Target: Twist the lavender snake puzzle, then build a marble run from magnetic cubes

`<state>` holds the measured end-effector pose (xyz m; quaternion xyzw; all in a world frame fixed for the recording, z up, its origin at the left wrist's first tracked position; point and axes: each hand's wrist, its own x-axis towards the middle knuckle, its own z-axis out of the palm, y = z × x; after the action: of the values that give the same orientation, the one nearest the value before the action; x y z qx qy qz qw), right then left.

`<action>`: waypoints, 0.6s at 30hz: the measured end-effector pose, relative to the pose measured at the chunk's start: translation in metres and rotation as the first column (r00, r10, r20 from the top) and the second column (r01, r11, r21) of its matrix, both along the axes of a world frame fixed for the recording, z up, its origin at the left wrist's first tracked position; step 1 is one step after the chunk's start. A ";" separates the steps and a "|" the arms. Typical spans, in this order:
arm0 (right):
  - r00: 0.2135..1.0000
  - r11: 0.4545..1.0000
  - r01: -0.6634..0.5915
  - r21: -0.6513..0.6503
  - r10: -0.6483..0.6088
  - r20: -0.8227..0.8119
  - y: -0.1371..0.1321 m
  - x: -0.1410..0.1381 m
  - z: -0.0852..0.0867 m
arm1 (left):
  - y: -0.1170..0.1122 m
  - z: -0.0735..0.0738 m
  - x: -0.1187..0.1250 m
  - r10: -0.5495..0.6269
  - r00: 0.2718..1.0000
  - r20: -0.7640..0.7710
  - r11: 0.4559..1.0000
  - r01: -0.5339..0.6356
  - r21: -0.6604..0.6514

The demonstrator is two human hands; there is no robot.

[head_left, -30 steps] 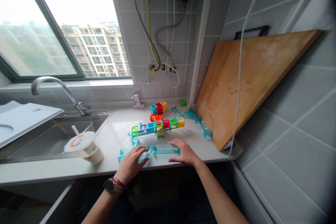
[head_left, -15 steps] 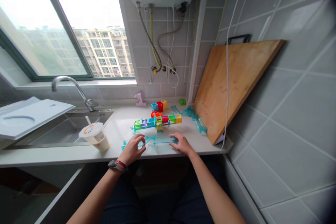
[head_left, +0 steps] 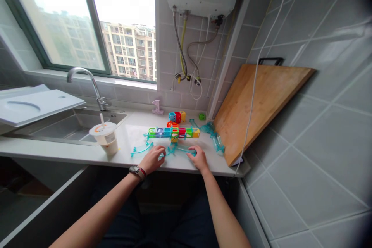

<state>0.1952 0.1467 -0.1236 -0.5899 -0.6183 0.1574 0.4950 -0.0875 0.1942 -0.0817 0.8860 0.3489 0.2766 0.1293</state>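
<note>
The white table has a glossy top, with a steel sink set into its left part. Beside the sink, near the front edge, stands a lidded cup with a straw; to its right lies a curved turquoise track. A long row of coloured blocks occupies the middle, with a red-orange piece and a short block cluster behind. Farther back are a lilac object and a green block. Turquoise pieces lie beside the leaning wooden board.
</note>
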 end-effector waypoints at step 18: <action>1.000 1.000 -0.014 -0.013 0.014 0.021 -0.007 -0.006 0.005 | 0.078 0.118 0.023 0.092 0.976 0.199 0.986 -0.118 0.122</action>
<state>0.1892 0.1399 -0.1189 -0.5902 -0.6267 0.1584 0.4835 -0.0642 0.2720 0.0364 0.8420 0.3618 0.3903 0.0884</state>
